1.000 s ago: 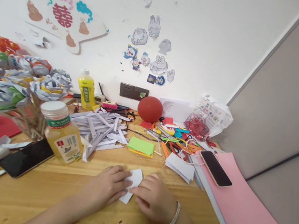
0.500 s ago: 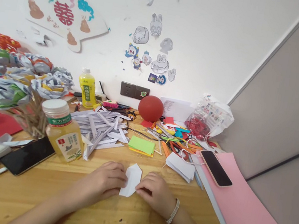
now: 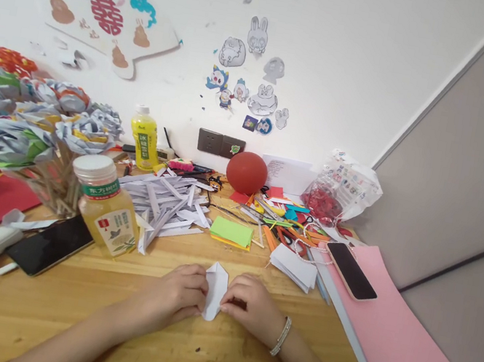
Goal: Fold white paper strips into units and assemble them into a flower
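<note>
A small white piece of folded paper (image 3: 215,293) stands between my hands, low over the wooden table. Its top comes to a point, and crease lines show near its corners. My left hand (image 3: 185,293) pinches its left edge, thumb below and fingers curled above. On the opposite side, my right hand (image 3: 250,307) grips the lower right edge between thumb and fingertips, and a bracelet (image 3: 281,336) circles that wrist. Beyond the hands lies a stack of green and yellow paper slips (image 3: 231,232). To the right of it is a stack of white paper slips (image 3: 293,267).
A juice bottle (image 3: 106,207) and a dark phone (image 3: 50,244) are at left, near paper flowers (image 3: 10,140). White paper strips (image 3: 166,208) pile up behind. A red balloon (image 3: 246,173) sits by the wall. Pink sheets (image 3: 410,342) bear another phone (image 3: 351,271) at right.
The paper looks narrower now, with its side edges turned inward, and my hands are slightly closer together. The whole view has shifted a little.
</note>
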Motion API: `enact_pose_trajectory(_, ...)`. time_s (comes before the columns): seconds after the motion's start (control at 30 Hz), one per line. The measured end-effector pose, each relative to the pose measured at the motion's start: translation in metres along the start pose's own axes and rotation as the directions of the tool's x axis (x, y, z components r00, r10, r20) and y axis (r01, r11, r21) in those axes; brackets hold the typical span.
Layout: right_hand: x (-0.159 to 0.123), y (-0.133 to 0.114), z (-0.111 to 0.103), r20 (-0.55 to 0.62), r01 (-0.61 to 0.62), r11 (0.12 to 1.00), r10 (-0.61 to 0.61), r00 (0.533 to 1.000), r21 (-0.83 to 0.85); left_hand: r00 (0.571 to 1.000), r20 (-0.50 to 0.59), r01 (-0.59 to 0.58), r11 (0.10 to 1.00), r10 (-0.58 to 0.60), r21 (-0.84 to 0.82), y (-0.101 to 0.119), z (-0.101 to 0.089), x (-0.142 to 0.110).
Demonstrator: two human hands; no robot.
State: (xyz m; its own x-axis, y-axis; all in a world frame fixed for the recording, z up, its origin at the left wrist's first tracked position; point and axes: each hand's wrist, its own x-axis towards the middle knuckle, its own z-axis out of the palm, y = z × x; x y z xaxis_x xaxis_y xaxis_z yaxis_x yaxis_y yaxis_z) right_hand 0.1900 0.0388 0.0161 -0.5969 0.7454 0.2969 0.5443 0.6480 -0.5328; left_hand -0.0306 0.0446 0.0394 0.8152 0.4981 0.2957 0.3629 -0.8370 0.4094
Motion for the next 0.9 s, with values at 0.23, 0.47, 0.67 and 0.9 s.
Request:
enact_pose_trajectory(0.23,0.003,-0.005,0.004,-0.085,-0.123,0.991,0.128,0.988,0.061,0.969,-0.103,0.219,0.974,-0.224,-0.064,-0.008,0.018,0.004)
enact_pose_trajectory(0.47,0.003,-0.008,0.010,-0.142,-0.175,0.982,0.183,0.973,0.066,0.924,-0.169,0.350,0.937,-0.345,0.002,0.004,0.023,0.007)
enact_pose_trajectory(0.67,0.002,-0.014,0.015,-0.180,-0.223,0.975,0.219,0.959,0.001,0.891,-0.187,0.432,0.899,-0.414,0.068,0.011,0.025,0.011)
enact_pose_trajectory(0.9,0.000,-0.018,0.018,-0.185,-0.236,0.969,0.220,0.958,-0.069,0.889,-0.170,0.446,0.890,-0.426,0.100,0.012,0.024,0.011)
